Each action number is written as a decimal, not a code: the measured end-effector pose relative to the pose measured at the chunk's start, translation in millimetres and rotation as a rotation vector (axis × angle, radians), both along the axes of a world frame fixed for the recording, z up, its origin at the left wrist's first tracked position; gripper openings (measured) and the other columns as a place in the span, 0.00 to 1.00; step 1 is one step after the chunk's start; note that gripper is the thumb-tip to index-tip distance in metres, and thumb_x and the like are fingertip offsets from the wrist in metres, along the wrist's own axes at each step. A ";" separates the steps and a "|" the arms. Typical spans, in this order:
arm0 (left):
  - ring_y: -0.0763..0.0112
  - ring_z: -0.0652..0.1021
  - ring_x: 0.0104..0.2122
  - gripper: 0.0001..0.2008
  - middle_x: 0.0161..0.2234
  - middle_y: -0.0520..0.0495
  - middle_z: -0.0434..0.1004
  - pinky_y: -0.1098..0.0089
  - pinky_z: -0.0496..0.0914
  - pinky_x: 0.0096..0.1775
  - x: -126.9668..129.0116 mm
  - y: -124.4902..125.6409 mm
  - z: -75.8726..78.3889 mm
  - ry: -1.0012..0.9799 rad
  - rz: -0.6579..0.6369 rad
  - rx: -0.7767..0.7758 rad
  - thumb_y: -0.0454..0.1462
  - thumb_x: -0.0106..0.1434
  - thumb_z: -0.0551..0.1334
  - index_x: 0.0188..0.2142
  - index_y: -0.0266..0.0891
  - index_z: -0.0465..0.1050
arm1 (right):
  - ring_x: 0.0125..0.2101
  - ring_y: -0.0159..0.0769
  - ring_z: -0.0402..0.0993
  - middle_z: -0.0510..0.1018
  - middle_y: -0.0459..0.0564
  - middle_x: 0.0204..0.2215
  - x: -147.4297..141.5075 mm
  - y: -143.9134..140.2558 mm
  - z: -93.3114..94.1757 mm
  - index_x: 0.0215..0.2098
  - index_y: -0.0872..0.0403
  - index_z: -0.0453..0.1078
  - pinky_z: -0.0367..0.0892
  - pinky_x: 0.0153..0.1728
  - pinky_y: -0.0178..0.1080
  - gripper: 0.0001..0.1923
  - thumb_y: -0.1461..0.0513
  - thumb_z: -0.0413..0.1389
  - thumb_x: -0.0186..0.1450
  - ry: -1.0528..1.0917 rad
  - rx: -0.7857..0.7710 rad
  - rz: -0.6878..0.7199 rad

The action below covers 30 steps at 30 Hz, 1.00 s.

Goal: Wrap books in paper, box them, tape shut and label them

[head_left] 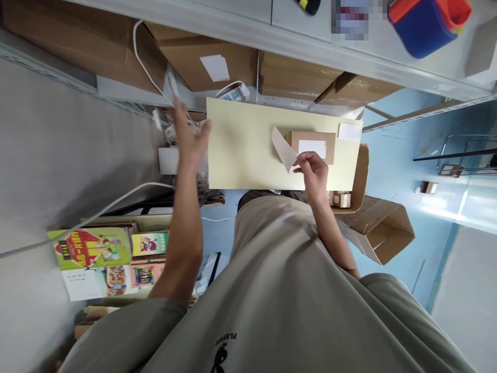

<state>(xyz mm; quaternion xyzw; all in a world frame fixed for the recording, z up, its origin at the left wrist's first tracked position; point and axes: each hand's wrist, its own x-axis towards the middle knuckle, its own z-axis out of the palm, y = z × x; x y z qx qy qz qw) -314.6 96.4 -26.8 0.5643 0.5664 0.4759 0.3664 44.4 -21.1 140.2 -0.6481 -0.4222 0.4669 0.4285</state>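
Note:
A thin whitish slip of paper [284,150] is pinched between the thumb and fingers of my right hand [315,176], in front of a small brown cardboard box [330,150]. The box rests on a pale yellow board [240,150] and bears a white label [310,147] on top. My left hand [190,134], slightly blurred, is raised just past the board's left edge, thumb and fingers apart. A blurred white piece [171,82] shows beyond its fingertips; I cannot tell whether they touch it. Another white slip [348,131] lies at the board's right end.
Large cartons [297,75] line the shelf behind the board, with a white power strip [235,93] before them. An open carton [388,233] stands at the lower right. Colourful books [97,246] are stacked at left, under a white cable [116,199]. A blue-and-red container [425,26] sits above.

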 end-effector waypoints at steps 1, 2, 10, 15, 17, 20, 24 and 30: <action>0.42 0.67 0.79 0.53 0.81 0.33 0.60 0.37 0.56 0.81 37.3 -15.2 17.8 -0.047 0.005 -0.014 0.69 0.65 0.75 0.74 0.43 0.58 | 0.39 0.37 0.81 0.78 0.46 0.35 2.8 0.8 -2.3 0.38 0.47 0.73 0.82 0.41 0.41 0.22 0.40 0.66 0.72 0.004 0.001 -0.019; 0.45 0.71 0.77 0.48 0.78 0.34 0.68 0.40 0.60 0.80 73.9 -31.5 37.6 -0.067 -0.028 -0.035 0.68 0.66 0.75 0.71 0.47 0.63 | 0.40 0.38 0.81 0.79 0.46 0.35 5.8 1.6 -4.5 0.38 0.47 0.73 0.82 0.44 0.42 0.22 0.40 0.66 0.72 0.009 0.004 -0.038; 0.44 0.68 0.80 0.27 0.58 0.35 0.88 0.36 0.64 0.78 224.2 -99.1 135.7 -0.125 -0.275 -0.110 0.55 0.69 0.79 0.52 0.48 0.69 | 0.42 0.38 0.79 0.77 0.46 0.36 36.6 3.5 -15.8 0.39 0.46 0.72 0.81 0.50 0.44 0.25 0.36 0.63 0.73 -0.010 0.028 -0.051; 0.43 0.72 0.78 0.23 0.55 0.38 0.89 0.36 0.68 0.75 246.6 -95.2 127.7 -0.096 -0.289 -0.133 0.50 0.71 0.79 0.50 0.48 0.67 | 0.43 0.39 0.80 0.79 0.47 0.38 60.3 6.5 -18.1 0.39 0.46 0.73 0.80 0.50 0.44 0.26 0.34 0.63 0.73 0.031 0.044 0.009; 0.45 0.75 0.76 0.22 0.55 0.39 0.89 0.38 0.68 0.75 255.8 -96.4 126.8 -0.111 -0.274 -0.129 0.50 0.71 0.78 0.49 0.48 0.67 | 0.44 0.39 0.81 0.80 0.48 0.39 67.4 8.9 -17.3 0.40 0.46 0.74 0.80 0.50 0.44 0.26 0.34 0.64 0.72 0.070 0.044 0.043; 0.49 0.80 0.72 0.22 0.54 0.41 0.89 0.43 0.73 0.72 269.8 -99.0 122.7 -0.189 -0.220 -0.165 0.53 0.72 0.76 0.46 0.48 0.67 | 0.47 0.40 0.82 0.82 0.49 0.41 77.5 11.8 -16.2 0.41 0.47 0.76 0.81 0.51 0.45 0.27 0.34 0.66 0.71 0.102 0.028 0.113; 0.55 0.89 0.54 0.26 0.46 0.46 0.89 0.55 0.82 0.55 284.4 -98.0 107.3 -0.294 -0.096 -0.350 0.60 0.69 0.75 0.44 0.48 0.68 | 0.49 0.41 0.82 0.84 0.49 0.43 104.6 13.8 -23.1 0.42 0.47 0.77 0.81 0.52 0.45 0.27 0.34 0.66 0.71 0.093 0.030 0.117; 0.56 0.89 0.52 0.33 0.47 0.44 0.89 0.59 0.82 0.51 295.2 -98.4 97.5 -0.403 0.012 -0.394 0.71 0.65 0.71 0.45 0.47 0.73 | 0.47 0.42 0.83 0.86 0.52 0.44 172.1 16.7 -56.5 0.43 0.47 0.78 0.79 0.46 0.44 0.20 0.41 0.65 0.74 -0.006 0.024 -0.001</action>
